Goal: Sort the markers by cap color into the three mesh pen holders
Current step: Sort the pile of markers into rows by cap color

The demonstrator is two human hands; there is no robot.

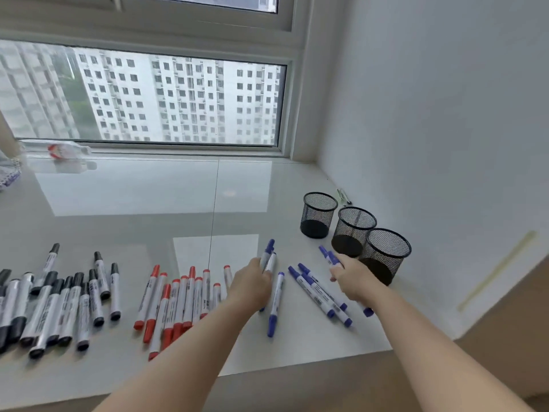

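Note:
Three empty black mesh pen holders stand in a row at the right: far, middle, near. Markers lie grouped on the white sill: black-capped ones at the left, red-capped ones in the middle, blue-capped ones at the right. My left hand grips blue-capped markers whose caps stick out beyond the fingers. My right hand holds blue-capped markers just in front of the near holder. One blue marker lies between my hands.
A plastic bottle lies by the window at the far left. A small pen-like object sits in the corner behind the holders. The wall rises close on the right. The sill's front edge runs near my forearms.

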